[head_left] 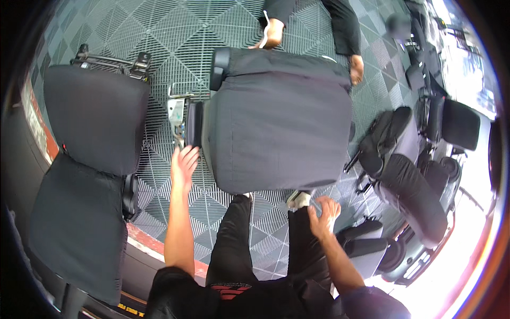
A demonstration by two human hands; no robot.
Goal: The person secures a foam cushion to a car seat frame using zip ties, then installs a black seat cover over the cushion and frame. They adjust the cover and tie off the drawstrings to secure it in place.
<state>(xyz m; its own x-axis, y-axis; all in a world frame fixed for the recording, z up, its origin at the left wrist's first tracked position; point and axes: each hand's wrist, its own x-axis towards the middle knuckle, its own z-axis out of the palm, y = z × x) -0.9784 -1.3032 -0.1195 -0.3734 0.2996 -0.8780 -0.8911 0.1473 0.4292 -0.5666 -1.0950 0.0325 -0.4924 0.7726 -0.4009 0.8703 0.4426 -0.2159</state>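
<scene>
A car seat part covered in black fabric (281, 130) lies in front of me on the tiled floor. Along its left side sits a bare metal bracket (177, 110) beside a black plastic trim piece (194, 125). At the near end of that bracket is my left hand (186, 164), its fingers stretched out and apart; whether the fingertips touch the metal I cannot tell. My right hand (325, 217) hovers over my right knee, near the seat's front right corner, with loosely bent fingers and nothing visible in it.
Another person's hands (273, 34) reach to the far edge of the seat part. On my left stands a complete black car seat (95, 117) with metal rails (106, 63) behind it. Several more seats (406, 186) crowd the right side. Grey patterned tiles (175, 26) cover the floor.
</scene>
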